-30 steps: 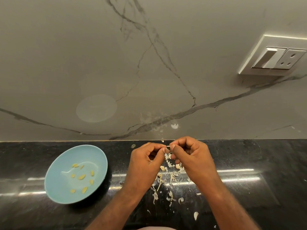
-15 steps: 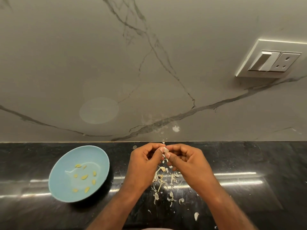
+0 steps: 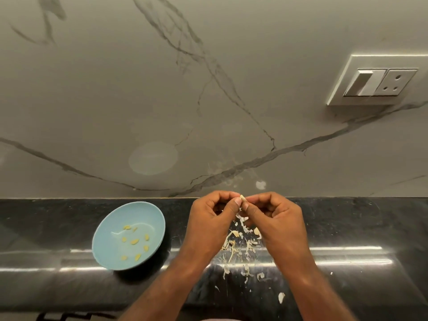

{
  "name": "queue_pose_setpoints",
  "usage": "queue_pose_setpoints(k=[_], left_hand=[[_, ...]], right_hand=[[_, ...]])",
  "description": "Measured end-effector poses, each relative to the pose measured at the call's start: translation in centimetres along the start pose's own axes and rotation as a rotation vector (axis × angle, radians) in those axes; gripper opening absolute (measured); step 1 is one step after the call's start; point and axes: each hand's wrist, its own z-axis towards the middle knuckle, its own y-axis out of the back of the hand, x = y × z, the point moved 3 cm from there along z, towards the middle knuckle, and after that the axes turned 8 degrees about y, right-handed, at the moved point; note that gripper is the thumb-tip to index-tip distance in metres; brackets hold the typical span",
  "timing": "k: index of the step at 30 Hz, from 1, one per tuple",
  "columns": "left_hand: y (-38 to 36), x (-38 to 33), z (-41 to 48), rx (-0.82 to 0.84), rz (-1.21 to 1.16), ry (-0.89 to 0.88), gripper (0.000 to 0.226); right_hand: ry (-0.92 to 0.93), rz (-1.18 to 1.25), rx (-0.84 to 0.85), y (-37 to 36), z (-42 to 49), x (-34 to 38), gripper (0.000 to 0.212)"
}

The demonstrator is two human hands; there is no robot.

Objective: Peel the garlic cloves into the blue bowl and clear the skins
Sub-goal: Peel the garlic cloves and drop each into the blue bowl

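Note:
My left hand (image 3: 209,218) and my right hand (image 3: 278,218) meet above the black counter, fingertips together. Between them they pinch a small pale garlic clove (image 3: 242,198), of which only the tip shows. The blue bowl (image 3: 104,242) sits on the counter to the left of my hands and holds several peeled yellowish cloves (image 3: 134,241). A scatter of white garlic skins (image 3: 240,246) lies on the counter under and in front of my hands.
The black counter (image 3: 347,223) runs the width of the view, with a marble wall right behind it. A white switch and socket plate (image 3: 375,81) is on the wall at the upper right. One loose skin (image 3: 281,297) lies near the front edge.
Both hands have stayed together working the clove. More of the pale clove tip now shows between the thumbs. The bowl has not moved.

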Motion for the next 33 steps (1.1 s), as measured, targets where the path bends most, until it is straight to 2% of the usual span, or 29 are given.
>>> queue_pose_setpoints(k=[5, 10, 19, 26, 27, 31, 33], left_hand=[[0.0, -0.6, -1.3, 0.04, 0.052, -0.046, 0.018], [-0.2, -0.3, -3.0, 0.028, 0.072, -0.06, 0.009], [-1.1, 0.3, -3.8, 0.117, -0.071, 0.03, 0.02], [-1.0, 0.2, -3.0, 0.113, -0.133, 0.056, 0.016], [-1.0, 0.3, -2.9, 0.111, -0.142, 0.066, 0.016], [-1.1, 0.6, -2.3, 0.103, -0.216, 0.102, 0.017], [-0.9, 0.5, -2.1, 0.091, -0.299, 0.138, 0.022]], right_hand=[[0.015, 0.058, 0.024, 0.7, -1.1, 0.8, 0.004], [-0.027, 0.066, 0.056, 1.5, -2.5, 0.3, 0.005], [-0.045, 0.065, 0.091, 2.4, -2.6, 0.1, 0.003], [0.088, -0.072, 0.059, 1.8, -2.4, 0.0, 0.003], [0.091, -0.067, 0.062, 1.8, -2.4, -0.1, 0.001], [0.072, 0.022, 0.082, 1.9, -2.0, 0.2, 0.016], [0.055, 0.076, 0.105, 1.7, -1.8, 0.2, 0.014]])
